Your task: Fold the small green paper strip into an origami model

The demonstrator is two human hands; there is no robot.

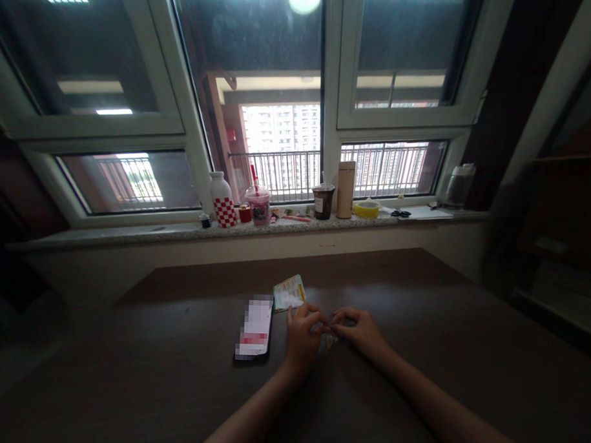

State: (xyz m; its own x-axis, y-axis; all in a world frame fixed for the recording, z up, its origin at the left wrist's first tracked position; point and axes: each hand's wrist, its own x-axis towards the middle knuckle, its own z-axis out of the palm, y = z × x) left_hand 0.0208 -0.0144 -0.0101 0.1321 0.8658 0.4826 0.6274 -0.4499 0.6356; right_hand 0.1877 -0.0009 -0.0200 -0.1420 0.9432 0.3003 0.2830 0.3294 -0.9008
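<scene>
Over the brown table [173,398], my left hand [305,335] and my right hand [362,330] meet at the fingertips. Both hands pinch at something small that is too tiny and dark to name. Just below the fingertips shows a small pale, partly clear item [330,341]. A printed leaflet [289,293], green and white with a yellow edge, lies just beyond my left hand. To the left of that hand is a phone [254,328] with its screen lit and partly pixelated.
Along the stone windowsill [173,233] stand a checkered bottle [223,203], a pink cup [258,206], a dark cup [322,202], a tan flask [346,189], yellow tape [367,209], black scissors [400,213] and a clear jug [460,185].
</scene>
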